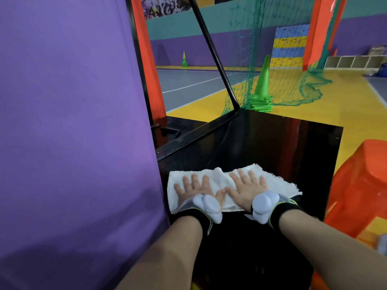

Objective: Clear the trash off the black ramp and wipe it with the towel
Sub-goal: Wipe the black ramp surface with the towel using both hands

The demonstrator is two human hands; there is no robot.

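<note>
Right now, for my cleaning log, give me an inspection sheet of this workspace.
Surface: glossy black ramp, no trash seen on it.
Job's things: white terry towel spread flat on the ramp.
Clutter: nothing seen.
Grippers: left hand and right hand press flat on the towel, fingers straight.
Cables: nothing seen.
Surroundings: purple padded wall at left, stacked green cones, green net, orange plastic object at right.

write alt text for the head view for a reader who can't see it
The left hand and right hand press flat, fingers spread, on a white towel lying on the glossy black ramp. A purple panel stands to the left; stacked green cones sit on the yellow floor beyond.
</note>
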